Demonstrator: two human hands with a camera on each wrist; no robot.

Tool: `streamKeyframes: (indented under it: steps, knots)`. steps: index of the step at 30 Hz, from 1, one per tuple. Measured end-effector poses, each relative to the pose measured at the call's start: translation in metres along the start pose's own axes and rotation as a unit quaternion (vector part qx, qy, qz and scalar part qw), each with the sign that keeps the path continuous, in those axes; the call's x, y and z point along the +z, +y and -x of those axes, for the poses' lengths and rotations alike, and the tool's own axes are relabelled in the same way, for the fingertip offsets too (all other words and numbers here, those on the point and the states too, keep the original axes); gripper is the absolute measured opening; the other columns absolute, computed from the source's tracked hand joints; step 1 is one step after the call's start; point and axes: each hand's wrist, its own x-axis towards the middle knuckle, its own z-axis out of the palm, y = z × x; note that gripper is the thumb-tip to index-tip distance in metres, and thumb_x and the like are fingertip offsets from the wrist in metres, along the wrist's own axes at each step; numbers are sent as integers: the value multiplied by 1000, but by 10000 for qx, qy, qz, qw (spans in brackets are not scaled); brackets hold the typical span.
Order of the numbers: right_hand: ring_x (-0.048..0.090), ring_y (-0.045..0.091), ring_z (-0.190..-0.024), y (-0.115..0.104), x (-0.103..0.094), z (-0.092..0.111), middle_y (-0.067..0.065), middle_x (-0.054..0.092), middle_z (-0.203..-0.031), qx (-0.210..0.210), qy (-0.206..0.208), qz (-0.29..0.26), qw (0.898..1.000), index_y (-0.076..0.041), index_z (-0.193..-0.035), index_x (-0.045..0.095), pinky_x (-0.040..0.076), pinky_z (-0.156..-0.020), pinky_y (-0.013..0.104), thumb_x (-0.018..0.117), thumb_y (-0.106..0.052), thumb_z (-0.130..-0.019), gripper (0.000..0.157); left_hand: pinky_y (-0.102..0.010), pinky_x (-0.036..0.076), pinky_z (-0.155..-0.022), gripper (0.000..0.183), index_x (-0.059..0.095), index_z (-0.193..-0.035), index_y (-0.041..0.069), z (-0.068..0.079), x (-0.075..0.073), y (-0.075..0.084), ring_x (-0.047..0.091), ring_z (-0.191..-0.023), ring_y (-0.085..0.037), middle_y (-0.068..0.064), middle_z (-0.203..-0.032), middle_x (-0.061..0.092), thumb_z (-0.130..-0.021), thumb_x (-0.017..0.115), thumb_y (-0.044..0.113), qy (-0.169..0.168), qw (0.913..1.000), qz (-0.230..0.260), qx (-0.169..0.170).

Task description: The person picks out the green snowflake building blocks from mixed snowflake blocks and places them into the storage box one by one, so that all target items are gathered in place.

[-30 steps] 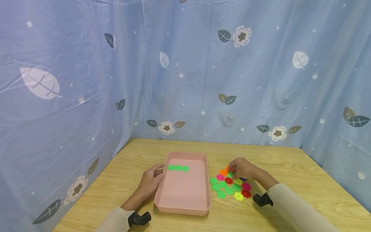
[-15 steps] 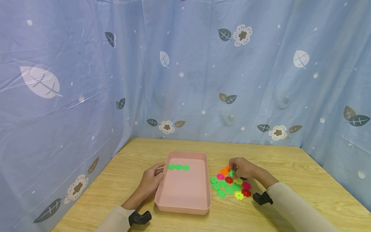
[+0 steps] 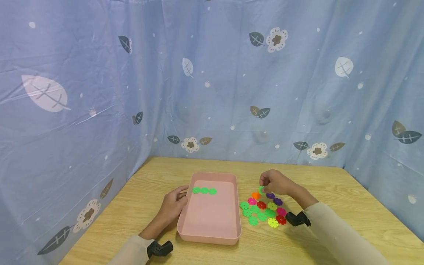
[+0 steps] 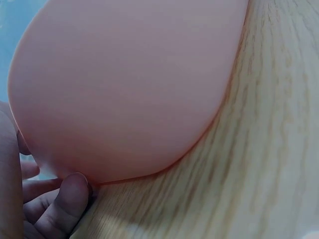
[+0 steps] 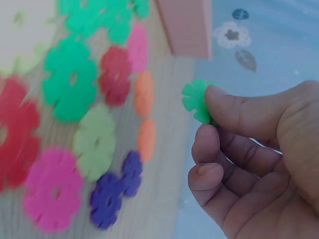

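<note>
Meanwhile, the right hand point(image 3: 277, 183) pinched a green disc point(image 5: 196, 98) near the scattered discs point(image 3: 261, 205), right of the tray point(image 3: 210, 217), whose left side the left hand point(image 3: 172, 207) touched with slightly bent fingers.

Your head view is bright and evenly lit, with a soft shadow on the table point(image 3: 331, 191) beside your right sleeve point(image 3: 341, 233) and faint sheen along creases in the curtain point(image 3: 89, 143) at left. Your left wrist view is dimmer, leaving your left hand point(image 4: 52, 206) shaded beside the tray point(image 4: 129, 94). Your right wrist view looks pale and hazy, its discs point(image 5: 40, 194) blurred, one at upper left washed out.
</note>
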Motion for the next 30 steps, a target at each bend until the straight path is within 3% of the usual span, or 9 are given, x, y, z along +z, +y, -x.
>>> streamKeyframes:
  steps: [6,16,24,30]
  knots:
    - [60,27,-62,-18,-2,-14,4,63,-71,161,110,-137,9997,-2,-89,64,53,-56,35,73,1,-87,10,-32,61,-73,43,60,-137,2,0,2,-2,74,-102,-31,-21,-116,72,-95,55,4,39,10000,-55,-52]
    - [62,23,-62,-54,5,-40,8,63,-76,-56,259,-343,9991,1,-91,63,57,-61,44,69,2,-91,6,-32,61,-75,44,59,-138,1,-1,1,0,73,-104,-32,-23,-118,72,-94,54,4,60,9998,-190,-24]
    - [67,29,-67,-71,28,-60,9,63,-76,-27,223,-380,9990,2,-91,63,57,-63,38,68,4,-92,5,-33,61,-75,42,59,-137,0,0,2,-1,73,-104,-32,-23,-118,71,-96,56,5,46,9999,-90,-47]
    - [66,25,-68,-73,47,-78,7,66,-75,119,371,-216,9990,-1,-88,64,55,-63,30,69,5,-88,8,-32,61,-73,42,60,-137,0,0,2,1,73,-103,-32,-23,-117,72,-95,56,5,63,9999,-82,-19]
